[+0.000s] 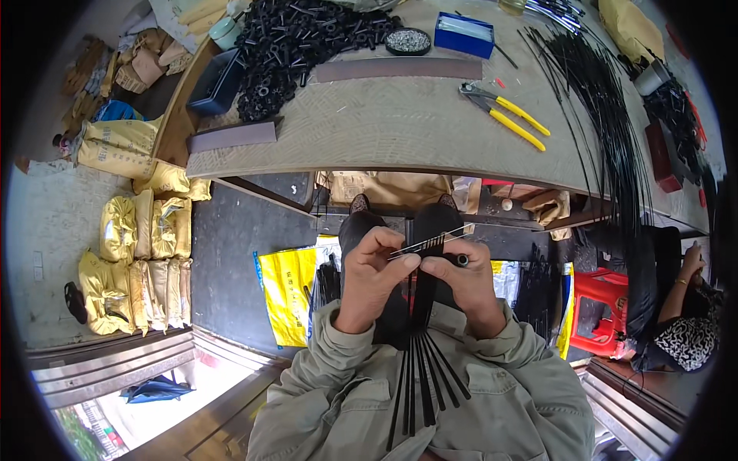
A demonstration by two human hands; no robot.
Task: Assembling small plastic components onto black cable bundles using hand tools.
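My left hand (367, 278) and my right hand (470, 280) meet in front of my lap, thumbs close together, fingers bent and pinching. Between them is a bundle of thin black rods (420, 369), their tops lined up side by side and their lower ends fanned out over my grey-green jacket. A thin pale wire (455, 232) runs slantwise across the tops of the rods, from the left fingers up past the right ones. A small dark round tube end (462, 260) shows by my right fingers. The thumbs partly hide where rods and wire meet.
On the workbench (369, 142) ahead lie yellow-handled pliers (507, 115), a heap of black plastic parts (300, 38), a blue box (464, 34) and long black rods (596, 100). A red stool (600, 315) and another person's arm (680, 280) are at right; yellow sacks (115, 230) at left.
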